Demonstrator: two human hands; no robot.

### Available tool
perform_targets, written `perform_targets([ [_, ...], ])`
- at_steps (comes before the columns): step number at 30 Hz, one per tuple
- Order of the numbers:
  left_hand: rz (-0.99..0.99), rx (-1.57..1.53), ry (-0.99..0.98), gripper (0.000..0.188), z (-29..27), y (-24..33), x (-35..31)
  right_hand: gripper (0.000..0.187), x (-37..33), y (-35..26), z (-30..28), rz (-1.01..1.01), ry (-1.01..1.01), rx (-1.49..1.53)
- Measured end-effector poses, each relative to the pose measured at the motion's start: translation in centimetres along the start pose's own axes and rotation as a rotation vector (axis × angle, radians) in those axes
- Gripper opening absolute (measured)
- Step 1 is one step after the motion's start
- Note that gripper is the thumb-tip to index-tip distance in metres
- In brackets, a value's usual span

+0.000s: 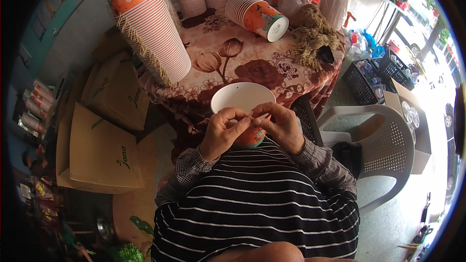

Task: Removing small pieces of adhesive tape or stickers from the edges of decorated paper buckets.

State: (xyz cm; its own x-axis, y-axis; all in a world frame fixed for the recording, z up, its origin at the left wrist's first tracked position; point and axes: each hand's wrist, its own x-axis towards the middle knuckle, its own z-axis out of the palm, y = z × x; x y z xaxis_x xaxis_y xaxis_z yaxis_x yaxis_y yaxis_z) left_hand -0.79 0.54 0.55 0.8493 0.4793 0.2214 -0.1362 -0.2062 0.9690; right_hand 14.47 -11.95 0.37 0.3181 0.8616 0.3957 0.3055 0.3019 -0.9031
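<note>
A white-lined paper bucket [242, 96] with an orange and green outside sits at my lap by the table's edge, a small hole near its far rim. My left hand [225, 128] and my right hand [281, 125] meet over its near rim, fingertips pinched together. Between them is a short bit of thin, pale cord, mostly hidden by the fingers. A tall stack of nested paper buckets [158, 34] leans at the table's left, with twisted cord handles along its side. At the table's far right lies a bundle of tan cords [313, 31].
A shorter bucket stack [255, 14] lies on its side on the flowered tablecloth [208, 43]. Wrapped stacks stand along the back. Cardboard boxes [104, 150] are on the left floor. A grey plastic chair [388, 145] and black crates [361, 80] stand to the right.
</note>
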Motion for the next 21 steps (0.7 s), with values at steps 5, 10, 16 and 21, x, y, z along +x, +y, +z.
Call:
perform_targets([
  [5,0.016,0.024,0.008,0.011,0.2,0.0,-0.2,0.017,-0.7,0.8,0.5,0.042,0.033,-0.043],
  [10,0.04,-0.014,0.069,0.009,0.6,0.3,0.0,0.011,-1.0,0.7,0.9,-0.099,0.086,-0.169],
  [16,0.101,0.108,0.094,0.009,0.7,-0.3,-0.2,0.01,-1.0,0.2,1.0,-0.099,0.068,-0.157],
  [21,0.18,0.19,0.093,0.009,0.9,-0.2,-0.1,0.014,-1.1,0.5,0.9,-0.02,0.089,-0.101],
])
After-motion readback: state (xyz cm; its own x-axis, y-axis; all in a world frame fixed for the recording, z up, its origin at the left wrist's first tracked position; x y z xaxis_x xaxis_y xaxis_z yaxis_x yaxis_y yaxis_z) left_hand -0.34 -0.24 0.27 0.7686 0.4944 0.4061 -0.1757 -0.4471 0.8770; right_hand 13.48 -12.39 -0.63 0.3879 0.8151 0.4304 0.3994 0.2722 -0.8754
